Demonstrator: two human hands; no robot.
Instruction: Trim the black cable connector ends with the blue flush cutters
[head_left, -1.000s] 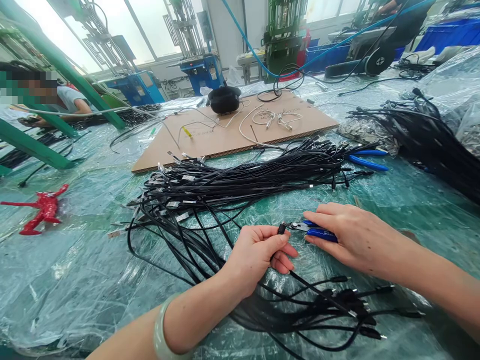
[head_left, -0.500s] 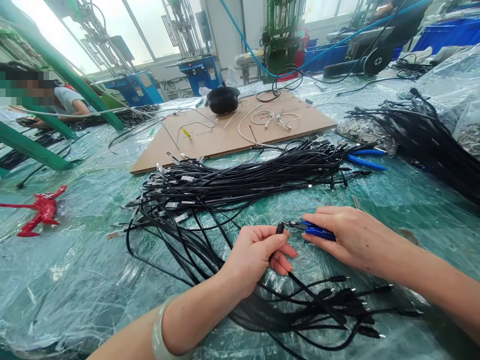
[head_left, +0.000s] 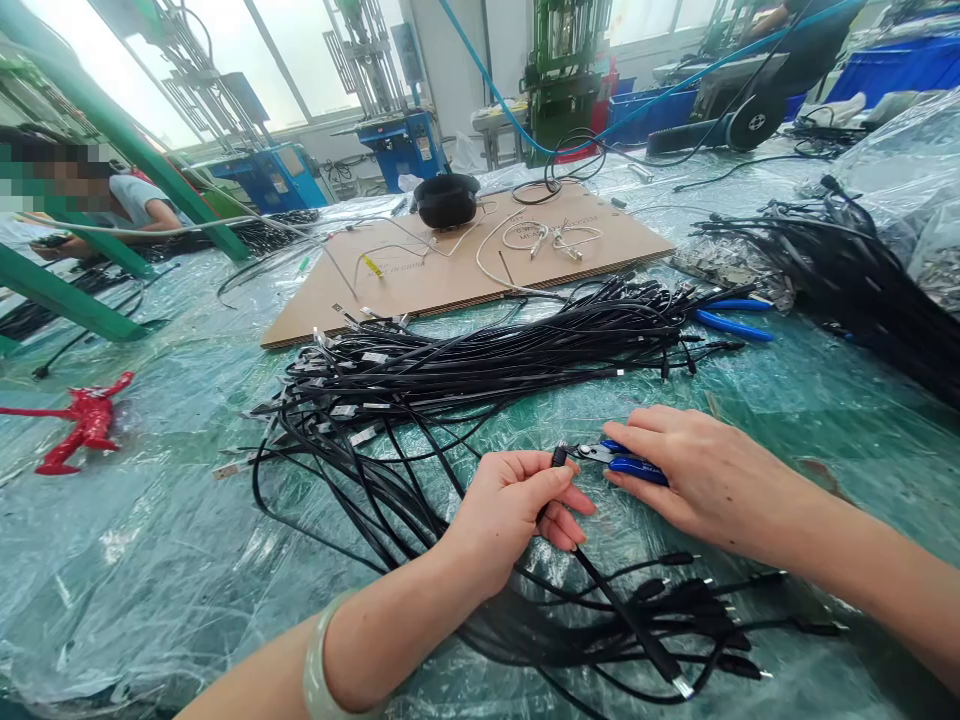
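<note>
Between thumb and fingers, my left hand [head_left: 525, 492] pinches a black cable [head_left: 559, 457] just below its connector end, which points up. My right hand [head_left: 697, 470] grips blue-handled cutting pliers [head_left: 634, 468], their jaws close beside that connector; whether they touch it I cannot tell. Under my left wrist runs a loose bunch of black cables [head_left: 540, 630], with plug ends spread at the lower right. A thick pile of black cables [head_left: 480, 355] with metal plugs at its left end lies beyond my hands.
A brown cardboard sheet [head_left: 450, 270] carries a black bowl-like object [head_left: 446, 200] and white cables. Blue-handled pliers [head_left: 735, 320] rest right of the pile. A red figure [head_left: 86, 425] lies left on the plastic-covered table [head_left: 150, 560]. More cables [head_left: 862, 270] sit right; another person [head_left: 135, 200] works at far left.
The pliers in my right hand have shifted and turned slightly, with their jaws a little nearer the connector. My left hand keeps almost the same place; the cable hanging below it has swung a little.
</note>
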